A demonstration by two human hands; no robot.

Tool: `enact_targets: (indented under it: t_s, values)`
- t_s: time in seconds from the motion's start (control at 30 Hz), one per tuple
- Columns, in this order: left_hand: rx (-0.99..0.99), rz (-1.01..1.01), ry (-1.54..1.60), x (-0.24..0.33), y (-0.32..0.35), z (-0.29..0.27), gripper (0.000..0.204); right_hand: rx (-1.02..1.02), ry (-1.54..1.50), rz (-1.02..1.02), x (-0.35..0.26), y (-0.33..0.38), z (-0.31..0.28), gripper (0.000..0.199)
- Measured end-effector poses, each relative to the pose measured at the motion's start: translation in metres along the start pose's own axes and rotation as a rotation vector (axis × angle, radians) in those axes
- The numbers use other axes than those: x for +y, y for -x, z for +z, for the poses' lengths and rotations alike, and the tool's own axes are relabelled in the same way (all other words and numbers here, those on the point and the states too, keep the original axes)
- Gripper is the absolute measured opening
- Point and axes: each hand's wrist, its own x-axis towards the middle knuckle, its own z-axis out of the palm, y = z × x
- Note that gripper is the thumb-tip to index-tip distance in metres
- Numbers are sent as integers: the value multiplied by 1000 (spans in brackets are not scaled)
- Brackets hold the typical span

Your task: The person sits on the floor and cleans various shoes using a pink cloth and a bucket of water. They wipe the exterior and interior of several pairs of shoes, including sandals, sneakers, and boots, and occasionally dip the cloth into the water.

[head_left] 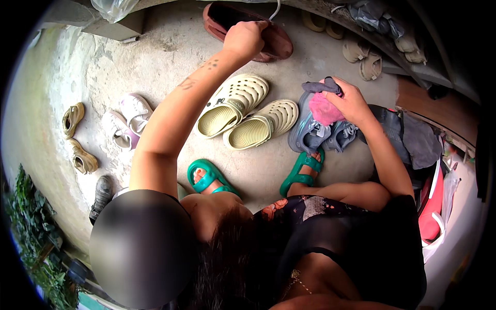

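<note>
L hand: clamped on maroon shoe, fingers at rim of its opening; L hand (pixel 245 40), forearm reaching fwd across the view.
Maroon shoe (pixel 279 45): top ctr, beyond the cream clogs; opening partly hidden by L hand; can't tell if it rests on floor or is lifted.
R hand: closed on pink cloth w/ grey cloth bunched at top; R hand (pixel 352 101), well apart from L hand.
Pink cloth (pixel 325 109): hangs below R fingers, over grey-blue clogs; can't tell if it touches them.
Grey cloth (pixel 315 87): above pink 1, sticking out to L; can't tell if the 2 are 1 piece.
Cream clogs (pixel 245 93): 2, side by side, soles down on floor, btwn the hands & the feet, heels twd person.
Grey-blue clogs (pixel 312 138): 1 pr, just R of cream clogs, partly covered by cloth.
Floor (pixel 263 178): bare concrete, rough & stained on L side.
Feet: in green slippers (pixel 205 176), set apart, nr cream clogs.
L side: white sneakers (pixel 135 111), 1 pr; tan sandals (pixel 73 120), 1 pr, farther L; 1 black shoe (pixel 102 197) lower down.
Upper R: beige clogs (pixel 370 67), 1 pr, nr shelf.
Lower L: leafy plant (pixel 28 232).
</note>
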Motion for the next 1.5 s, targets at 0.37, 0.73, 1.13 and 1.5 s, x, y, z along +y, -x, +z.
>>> enact_targets:
  t_s: [0.37, 0.73, 1.13, 1.5]
  values:
    - [-123, 69, -233, -83, -78, 67, 35, 21, -166, 124, 15, 7, -2, 29]
    - [25, 214, -728, -147, -58, 46, 20, 84, -96, 156, 33, 4, 4, 28]
    - [271, -342, -700, -235, -80, -44, 42, 117, -158, 227, 17, 0, 7, 28]
    - [-673, -144, -173, -48, 211, 30, 40, 356, -478, 301, 33, -2, -42, 22]
